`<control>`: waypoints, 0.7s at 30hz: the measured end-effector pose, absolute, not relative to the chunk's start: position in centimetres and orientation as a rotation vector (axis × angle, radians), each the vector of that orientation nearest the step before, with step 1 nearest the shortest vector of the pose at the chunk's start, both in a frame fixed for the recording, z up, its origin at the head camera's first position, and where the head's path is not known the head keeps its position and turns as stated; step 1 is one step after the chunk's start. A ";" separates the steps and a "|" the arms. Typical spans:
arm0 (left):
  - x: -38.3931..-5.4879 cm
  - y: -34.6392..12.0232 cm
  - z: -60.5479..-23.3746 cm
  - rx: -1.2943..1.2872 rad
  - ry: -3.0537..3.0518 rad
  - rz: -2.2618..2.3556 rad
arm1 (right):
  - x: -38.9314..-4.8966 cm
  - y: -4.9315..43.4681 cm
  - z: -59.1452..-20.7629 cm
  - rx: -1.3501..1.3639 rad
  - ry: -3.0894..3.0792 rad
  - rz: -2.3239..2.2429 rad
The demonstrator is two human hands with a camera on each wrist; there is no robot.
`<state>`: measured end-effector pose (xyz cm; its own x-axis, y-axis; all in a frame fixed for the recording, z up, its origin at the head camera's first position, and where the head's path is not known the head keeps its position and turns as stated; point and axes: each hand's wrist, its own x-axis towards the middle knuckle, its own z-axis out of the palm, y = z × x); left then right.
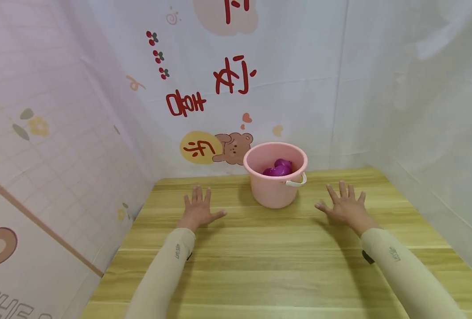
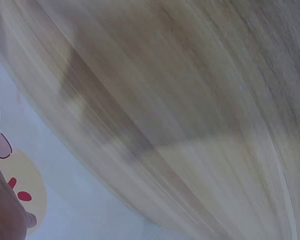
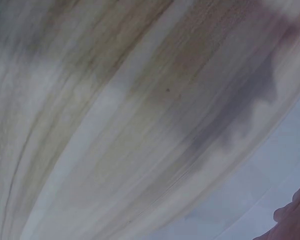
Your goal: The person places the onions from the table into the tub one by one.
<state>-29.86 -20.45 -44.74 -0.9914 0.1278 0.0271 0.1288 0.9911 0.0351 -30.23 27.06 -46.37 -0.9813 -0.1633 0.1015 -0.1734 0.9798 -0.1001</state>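
A pink bucket (image 1: 273, 195) with a white handle (image 1: 297, 180) stands near the back edge of the wooden table (image 1: 271, 257). Inside it lie shiny purple objects (image 1: 280, 170), partly hidden by the rim. My left hand (image 1: 199, 209) is to the bucket's left, fingers spread and straight, holding nothing. On the other side my right hand (image 1: 345, 208) is likewise spread out, nothing in it, its thumb pointing toward the bucket. In the left wrist view only part of the left hand (image 2: 7, 210) shows at the lower left corner; a bit of the right hand (image 3: 292, 220) appears in the right wrist view.
Behind the table hangs a white printed cloth (image 1: 299, 97) with red characters and a bear picture (image 1: 236, 148). More cloth (image 1: 52, 146) rises along the left side, and a plain sheet (image 1: 431, 133) borders the right. Wood surface lies between both forearms.
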 end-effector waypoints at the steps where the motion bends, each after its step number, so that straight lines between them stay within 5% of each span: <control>1: -29.8 -20.3 -44.8 -0.206 -3.109 -0.051 | -30.2 27.1 -46.3 0.258 -3.025 0.162; 21: -30.0 -20.3 -45.1 -0.189 -3.117 0.006 | -30.5 27.6 -46.5 0.256 -2.979 0.127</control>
<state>-30.00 -20.27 -45.13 -0.9925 0.1209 0.0181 0.1208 0.9927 -0.0050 -30.52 27.60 -46.52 -0.9744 -0.1631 0.1546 -0.1756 0.9819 -0.0711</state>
